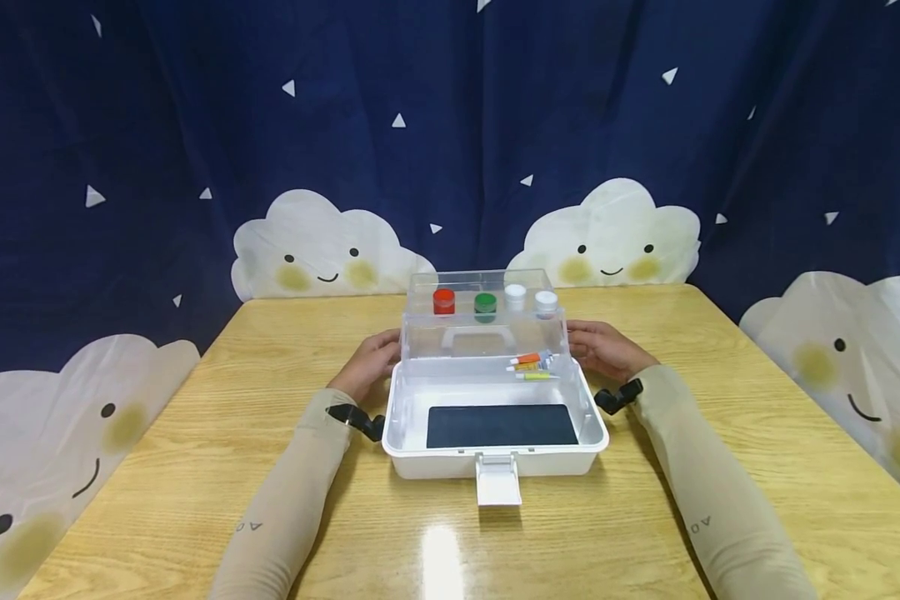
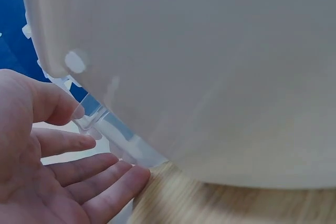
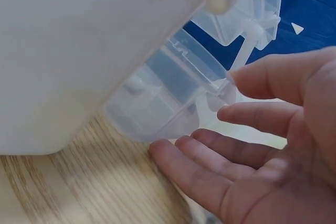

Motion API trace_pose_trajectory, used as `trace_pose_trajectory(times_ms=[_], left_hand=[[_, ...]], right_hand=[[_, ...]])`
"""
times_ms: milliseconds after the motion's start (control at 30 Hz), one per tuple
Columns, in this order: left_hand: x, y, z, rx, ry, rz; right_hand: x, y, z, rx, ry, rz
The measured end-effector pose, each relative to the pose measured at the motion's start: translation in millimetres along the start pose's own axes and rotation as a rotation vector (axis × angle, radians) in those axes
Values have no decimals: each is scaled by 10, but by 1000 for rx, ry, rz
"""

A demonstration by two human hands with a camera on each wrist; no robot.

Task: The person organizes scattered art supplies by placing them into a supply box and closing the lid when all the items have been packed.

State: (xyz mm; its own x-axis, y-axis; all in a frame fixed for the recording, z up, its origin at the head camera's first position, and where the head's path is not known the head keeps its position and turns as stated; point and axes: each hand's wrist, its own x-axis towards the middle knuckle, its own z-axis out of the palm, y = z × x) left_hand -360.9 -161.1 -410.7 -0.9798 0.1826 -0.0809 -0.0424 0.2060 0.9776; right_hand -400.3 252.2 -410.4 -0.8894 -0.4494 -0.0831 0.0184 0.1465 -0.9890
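Observation:
A white plastic storage box (image 1: 435, 465) stands opened up on the table, its front latch (image 1: 498, 490) hanging down. At the box's left rear, my left hand (image 1: 367, 364) has its fingers loosely extended. My right hand (image 1: 607, 348) mirrors it at the right rear. Both wrist views show the fingertips right by the clear lid (image 3: 173, 85), which hangs behind the box, with nothing gripped. A raised clear tray (image 1: 480, 277) holds a red-capped jar (image 1: 444, 301), a green-capped jar (image 1: 485, 303) and two white-capped jars (image 1: 515, 294).
A black flat rectangle (image 1: 502, 426) lies on the box floor. Several small paint tubes (image 1: 537, 376) lie in the box at the right rear. The wooden table (image 1: 195, 467) ends at a dark blue curtain (image 1: 450, 100) with white clouds.

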Motion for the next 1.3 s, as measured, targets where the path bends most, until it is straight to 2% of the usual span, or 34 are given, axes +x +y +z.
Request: trace_pose_trajectory(times_ms=[367,633,833,1100,1300], left_hand=[[34,-46,-21,-57,2,38],[31,-12,-19,-106,17,128],[32,14,-11,-130,36,168],[12,53,-14,-107,51,178],[24,96,-27,-72,70,227]], right_hand=[[-8,1,-10,21,17,-6],[-24,-44,12,33,62,-11],[-47,-77,12,102,71,-42],[-60,-108,4,149,74,-91],[-61,-150,11,138,75,-148]])
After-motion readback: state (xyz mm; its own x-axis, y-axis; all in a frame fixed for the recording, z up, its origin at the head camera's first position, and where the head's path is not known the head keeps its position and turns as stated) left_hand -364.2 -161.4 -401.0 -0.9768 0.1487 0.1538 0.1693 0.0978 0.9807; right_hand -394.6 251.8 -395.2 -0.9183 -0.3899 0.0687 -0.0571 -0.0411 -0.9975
